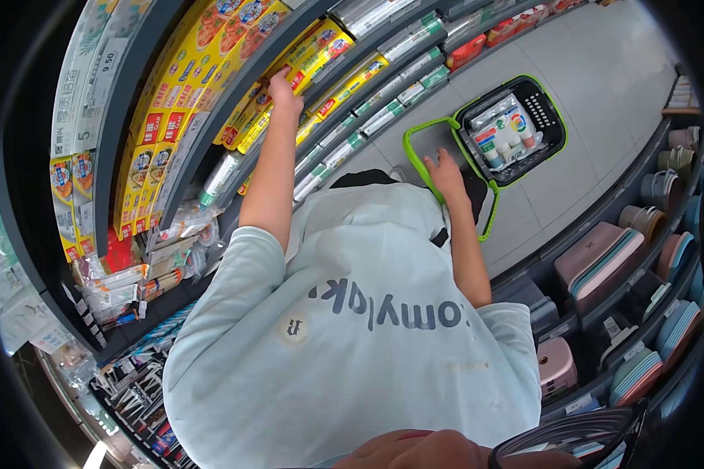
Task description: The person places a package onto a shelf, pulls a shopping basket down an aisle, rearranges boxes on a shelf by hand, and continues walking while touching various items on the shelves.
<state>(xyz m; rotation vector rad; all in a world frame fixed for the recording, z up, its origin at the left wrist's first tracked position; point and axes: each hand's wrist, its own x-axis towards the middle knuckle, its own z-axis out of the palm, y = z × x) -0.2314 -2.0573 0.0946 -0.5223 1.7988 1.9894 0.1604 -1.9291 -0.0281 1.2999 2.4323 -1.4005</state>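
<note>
My left hand [285,92] reaches up to the shelf at the upper left, its fingertips against long yellow boxes [314,59]. The thumb is apart from the fingers, and nothing is held. On the other side of my body, my right hand [444,170] is open, with its fingers apart beside the green handle [414,148] of a black basket [556,133]. My right forearm crosses over this handle; whether it bears the basket, I cannot tell. Inside the basket lies a clear pack [508,134] with small bottles or tubes.
Larger yellow boxes [172,102] and rolls in green and white wrapping [383,117] fill the curved left shelves. Packaged goods [125,289] hang lower left. Right shelves hold a pink bin [598,254] and stacked containers [637,375]. Grey floor tiles [594,70] lie between.
</note>
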